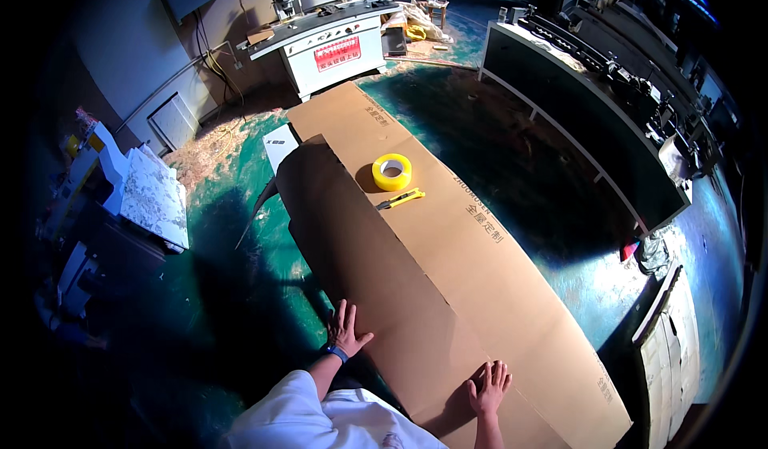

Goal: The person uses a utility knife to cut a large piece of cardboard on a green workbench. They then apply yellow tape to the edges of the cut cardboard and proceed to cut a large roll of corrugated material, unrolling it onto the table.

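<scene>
A long brown cardboard sheet (480, 265) stretches away in front of me, with a darker flap (352, 225) folded over along its left side. My left hand (347, 333), with a dark band at the wrist, rests on the flap's outer left edge, fingers spread. Flat on the near part of the cardboard lies my right hand (489, 389), its fingers stretched out and nothing in it. Farther off, a roll of yellow tape (392, 172) sits on the sheet. Just nearer than the roll lies a yellow utility knife (402, 199). Whatever is under the flap is hidden.
A white machine cabinet (336, 57) stands beyond the sheet's far end. On the right runs a long dark-sided machine bench (560, 105), with pale boards (670, 361) leaning nearer me. White equipment (152, 193) stands at left. Sawdust lies on the green floor (232, 161).
</scene>
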{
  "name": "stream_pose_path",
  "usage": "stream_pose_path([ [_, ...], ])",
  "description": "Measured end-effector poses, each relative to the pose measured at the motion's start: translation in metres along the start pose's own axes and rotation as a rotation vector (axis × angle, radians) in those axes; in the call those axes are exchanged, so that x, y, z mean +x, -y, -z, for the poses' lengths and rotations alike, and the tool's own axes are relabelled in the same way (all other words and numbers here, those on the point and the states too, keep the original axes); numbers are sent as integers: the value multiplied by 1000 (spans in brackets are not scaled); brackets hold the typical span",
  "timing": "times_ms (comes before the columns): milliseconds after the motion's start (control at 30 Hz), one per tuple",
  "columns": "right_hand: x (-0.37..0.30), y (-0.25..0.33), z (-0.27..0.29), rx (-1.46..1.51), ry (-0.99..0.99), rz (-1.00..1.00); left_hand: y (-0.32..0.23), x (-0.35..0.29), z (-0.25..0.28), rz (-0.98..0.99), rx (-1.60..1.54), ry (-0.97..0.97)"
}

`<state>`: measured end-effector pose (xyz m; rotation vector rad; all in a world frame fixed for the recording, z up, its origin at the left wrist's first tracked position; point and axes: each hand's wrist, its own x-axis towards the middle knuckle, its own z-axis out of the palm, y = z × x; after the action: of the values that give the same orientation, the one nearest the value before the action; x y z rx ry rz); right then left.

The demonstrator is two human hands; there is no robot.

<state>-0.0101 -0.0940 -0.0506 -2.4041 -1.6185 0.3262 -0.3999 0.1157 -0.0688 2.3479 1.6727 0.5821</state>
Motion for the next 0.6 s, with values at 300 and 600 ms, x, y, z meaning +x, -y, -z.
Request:
stream_pose_path([
  [300, 144, 90, 6, -62, 192, -19, -7, 163, -7, 51, 98, 349],
  [600, 369, 80, 16, -188, 216, -202, 99, 50, 2, 476, -356, 41],
])
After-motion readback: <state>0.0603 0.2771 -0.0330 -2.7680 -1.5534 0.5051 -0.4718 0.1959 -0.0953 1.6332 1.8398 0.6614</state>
